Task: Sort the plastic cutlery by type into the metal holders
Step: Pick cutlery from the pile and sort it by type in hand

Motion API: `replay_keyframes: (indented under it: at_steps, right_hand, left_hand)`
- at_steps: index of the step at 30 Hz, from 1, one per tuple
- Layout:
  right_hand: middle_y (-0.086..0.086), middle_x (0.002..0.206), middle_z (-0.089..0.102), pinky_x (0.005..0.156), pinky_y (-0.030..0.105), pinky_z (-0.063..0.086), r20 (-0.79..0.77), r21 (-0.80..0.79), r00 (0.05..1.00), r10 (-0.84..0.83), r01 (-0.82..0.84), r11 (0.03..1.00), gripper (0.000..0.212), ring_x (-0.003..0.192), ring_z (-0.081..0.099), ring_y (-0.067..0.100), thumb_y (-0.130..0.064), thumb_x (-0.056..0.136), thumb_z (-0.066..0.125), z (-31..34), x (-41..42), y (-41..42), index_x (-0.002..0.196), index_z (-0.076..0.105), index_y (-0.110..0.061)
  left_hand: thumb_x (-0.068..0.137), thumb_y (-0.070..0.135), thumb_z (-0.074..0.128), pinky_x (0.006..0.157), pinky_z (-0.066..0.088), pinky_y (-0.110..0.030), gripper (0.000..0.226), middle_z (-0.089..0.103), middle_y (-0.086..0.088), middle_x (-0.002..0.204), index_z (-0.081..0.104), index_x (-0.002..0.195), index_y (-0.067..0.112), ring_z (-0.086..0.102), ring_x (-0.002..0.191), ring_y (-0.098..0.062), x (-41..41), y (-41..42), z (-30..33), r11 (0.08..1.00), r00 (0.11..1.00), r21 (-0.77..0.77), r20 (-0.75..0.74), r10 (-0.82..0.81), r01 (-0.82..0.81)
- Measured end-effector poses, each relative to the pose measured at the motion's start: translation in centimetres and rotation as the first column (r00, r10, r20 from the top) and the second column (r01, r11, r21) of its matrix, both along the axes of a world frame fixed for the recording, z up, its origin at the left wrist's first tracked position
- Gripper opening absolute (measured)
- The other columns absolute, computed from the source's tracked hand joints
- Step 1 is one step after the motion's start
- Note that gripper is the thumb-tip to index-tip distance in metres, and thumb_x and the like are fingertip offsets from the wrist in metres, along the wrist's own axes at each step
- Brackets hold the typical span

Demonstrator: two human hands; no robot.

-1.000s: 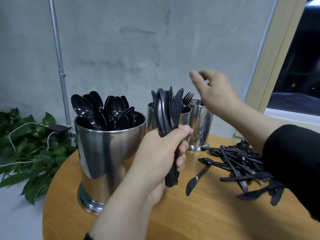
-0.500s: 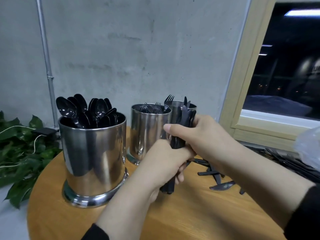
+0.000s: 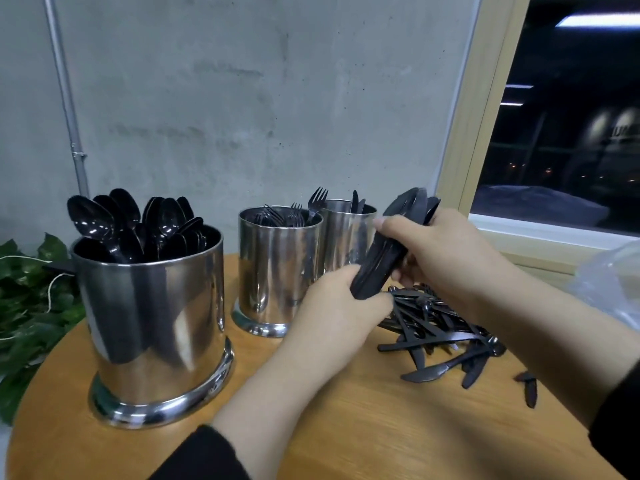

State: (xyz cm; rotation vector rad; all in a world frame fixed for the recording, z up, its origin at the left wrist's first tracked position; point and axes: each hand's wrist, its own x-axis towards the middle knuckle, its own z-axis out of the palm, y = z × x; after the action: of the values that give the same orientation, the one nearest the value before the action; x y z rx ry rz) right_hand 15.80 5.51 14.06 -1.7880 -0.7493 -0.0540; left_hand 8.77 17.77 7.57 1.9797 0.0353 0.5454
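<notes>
Both hands, left hand (image 3: 332,306) and right hand (image 3: 440,251), squeeze the knife bundle (image 3: 388,251). Keep it tight and tip it into the knife holder (image 3: 346,237) mid-frame.

We see mirror-polished metal holders (image 3: 152,306), glossy black plastic spoons (image 3: 162,223), matt wood-grain table (image 3: 381,427), rough concrete wall (image 3: 242,98)
</notes>
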Motion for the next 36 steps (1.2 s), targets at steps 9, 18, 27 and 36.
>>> replay_keyframes:
  at_steps: [9, 18, 27, 36]
  right_hand:
    - [0.015, 0.066, 0.065, 0.063, 0.041, 0.047, 0.129, 0.158, 0.969, -0.212, 0.191, 0.969, 0.019, 0.058, 0.058, 0.027, -0.019, 0.090, 0.065, 3.8, 8.5, 0.6, 0.081, 0.064, -0.002]
    - [0.014, 0.068, 0.053, 0.050, 0.030, 0.038, 0.180, 0.221, 0.897, -0.403, 0.363, 0.905, 0.009, 0.051, 0.051, 0.020, -0.018, 0.080, 0.053, 6.1, 17.7, 5.9, 0.081, 0.050, -0.010]
    - [0.001, 0.066, 0.047, 0.048, 0.024, 0.032, 0.087, -0.256, 0.918, -0.387, 0.396, 0.882, 0.040, 0.052, 0.040, 0.016, -0.048, 0.088, 0.071, 2.2, 20.9, 9.4, 0.082, 0.051, -0.014]
    - [0.002, 0.127, 0.064, 0.085, 0.029, 0.046, 0.254, -0.147, 0.865, -0.433, 0.477, 0.866, 0.059, 0.112, 0.060, 0.017, -0.058, 0.096, 0.054, -1.4, 17.2, 4.1, 0.135, 0.059, -0.014]
  left_hand:
    - [0.091, 0.058, 0.060, 0.102, 0.043, -0.026, 0.059, 0.048, 0.025, 0.138, 0.043, 0.146, 0.041, 0.046, 0.126, 0.003, 5.5, 0.8, 0.1, 0.983, 0.971, 0.067, 0.184, 0.156, -0.171]
    - [0.100, 0.026, 0.056, 0.076, 0.049, -0.013, 0.018, 0.067, 0.020, 0.097, 0.071, 0.109, 0.030, 0.058, 0.094, 0.005, 6.7, 2.0, -3.0, 0.966, 0.943, 0.059, 0.242, 0.230, -0.250]
    - [0.102, 0.019, 0.050, 0.067, 0.052, -0.023, 0.023, 0.070, 0.014, 0.093, 0.069, 0.109, 0.030, 0.065, 0.079, -0.002, 6.8, 2.8, -2.9, 0.964, 0.949, 0.053, 0.194, 0.248, -0.262]
    - [0.099, 0.016, 0.049, 0.074, 0.059, -0.035, 0.025, 0.070, 0.011, 0.083, 0.069, 0.105, 0.030, 0.067, 0.073, -0.003, 6.3, 2.7, -2.5, 0.964, 0.965, 0.106, 0.126, 0.229, -0.242]
